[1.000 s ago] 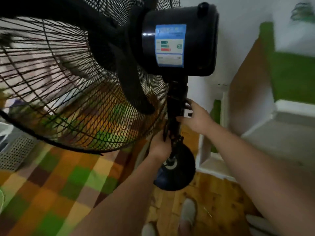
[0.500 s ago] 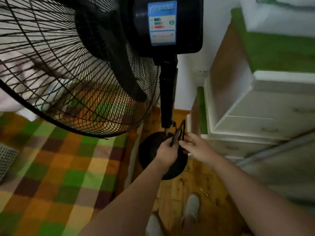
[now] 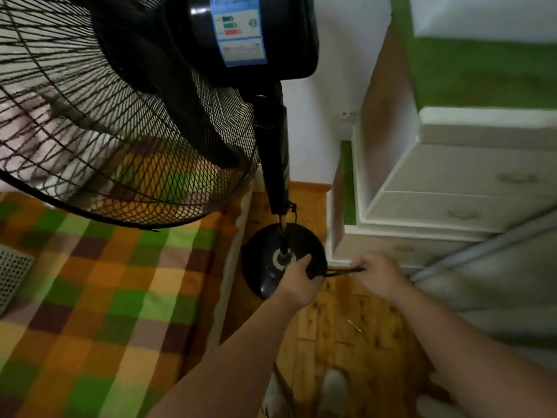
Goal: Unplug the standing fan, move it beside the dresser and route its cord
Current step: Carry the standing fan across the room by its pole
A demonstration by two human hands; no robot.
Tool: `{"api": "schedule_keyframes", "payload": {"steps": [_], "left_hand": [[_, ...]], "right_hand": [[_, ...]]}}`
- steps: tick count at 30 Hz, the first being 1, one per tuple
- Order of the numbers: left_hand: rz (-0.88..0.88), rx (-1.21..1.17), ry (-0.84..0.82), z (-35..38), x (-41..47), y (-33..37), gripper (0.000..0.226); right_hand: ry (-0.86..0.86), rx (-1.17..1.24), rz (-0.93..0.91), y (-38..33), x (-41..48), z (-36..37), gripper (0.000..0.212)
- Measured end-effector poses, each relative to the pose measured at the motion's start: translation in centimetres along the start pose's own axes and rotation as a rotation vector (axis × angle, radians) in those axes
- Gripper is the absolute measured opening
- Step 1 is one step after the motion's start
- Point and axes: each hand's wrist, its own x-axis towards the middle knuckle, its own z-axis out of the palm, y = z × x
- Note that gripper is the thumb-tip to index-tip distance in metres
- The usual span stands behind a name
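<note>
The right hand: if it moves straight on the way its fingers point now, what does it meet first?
The right hand points left along the cord, so it would probably meet the left hand first, just before the fan base; depth is unclear.

1. Black standing fan (image 3: 272, 152) stands upright at centre frame, its round base on the floor.
2. White dresser (image 3: 452, 188) fills the right side, just beside the fan.
3. Black cord (image 3: 340, 271) is stretched horizontally, lower centre.

I cannot see the top of the fan cage (image 3: 90, 110), the frame edge cuts it. The cord (image 3: 340, 271) is hidden inside both hands, so its plug I cannot find. The label (image 3: 239, 37) text is too blurred to read
</note>
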Motion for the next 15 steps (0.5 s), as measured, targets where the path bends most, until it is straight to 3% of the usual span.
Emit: {"api": "schedule_keyframes", "payload": {"steps": [5, 10, 13, 15], "left_hand": [[-0.016, 0.046, 0.003, 2.7, 0.0, -0.7, 0.054], [-0.071, 0.001, 0.032, 3.8, 0.4, -1.2, 0.052], [-0.093, -0.003, 0.032, 4.5, 0.6, -1.7, 0.051], [-0.104, -0.003, 0.037, 5.0, 0.8, -2.1, 0.05]], "right_hand": [[-0.049, 0.013, 0.064, 2.7, -0.1, -0.1, 0.022], [-0.159, 0.021, 0.077, 4.2, -0.2, -0.5, 0.04], [-0.132, 0.078, 0.149, 4.7, -0.1, -0.9, 0.02], [-0.09, 0.117, 0.188, 5.0, 0.1, -1.0, 0.016]]}}
